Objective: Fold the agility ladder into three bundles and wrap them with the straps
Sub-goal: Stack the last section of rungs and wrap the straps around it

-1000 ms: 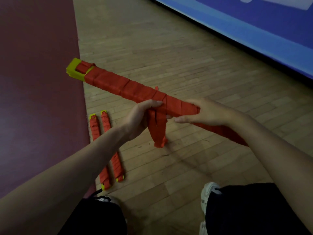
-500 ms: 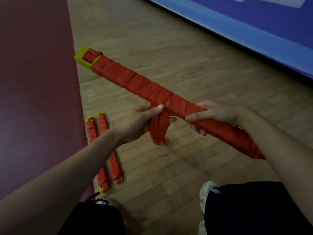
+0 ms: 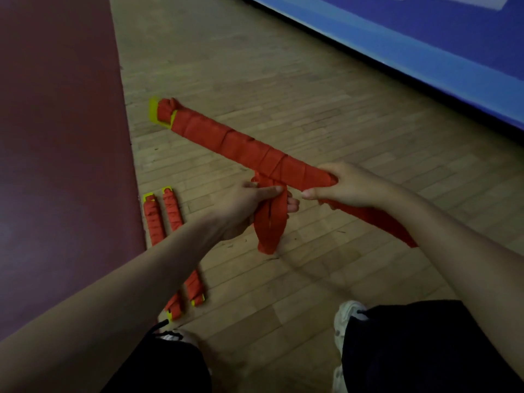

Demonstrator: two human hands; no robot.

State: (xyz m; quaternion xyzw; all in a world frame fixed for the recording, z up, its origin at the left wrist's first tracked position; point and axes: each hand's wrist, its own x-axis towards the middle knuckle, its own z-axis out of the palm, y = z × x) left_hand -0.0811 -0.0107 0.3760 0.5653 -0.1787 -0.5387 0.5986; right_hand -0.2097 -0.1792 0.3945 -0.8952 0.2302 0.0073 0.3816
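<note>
Wooden floor (image 3: 312, 95) — left hand (image 3: 243, 207) fingers pinch strap (image 3: 270, 225); right hand (image 3: 350, 185) fingers clasp bundle (image 3: 226, 140).

An indoor sports hall is showing here: a strip hardwood floor (image 3: 312, 109) is stretching far, a maroon painted court zone (image 3: 56, 137) is bordering it on the left, a blue barrier (image 3: 425, 43) is edging the far right, and 2 wrapped agility ladder bundles (image 3: 154, 222) are lying near left.

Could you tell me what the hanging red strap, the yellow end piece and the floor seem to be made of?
The red strap is probably woven fabric, matte; it hangs limp and creases. The yellow end piece of the held bundle is likely hard plastic, smooth; its edges look straight. The floor looks like wood strips with a dull sheen; seams between boards show.
</note>
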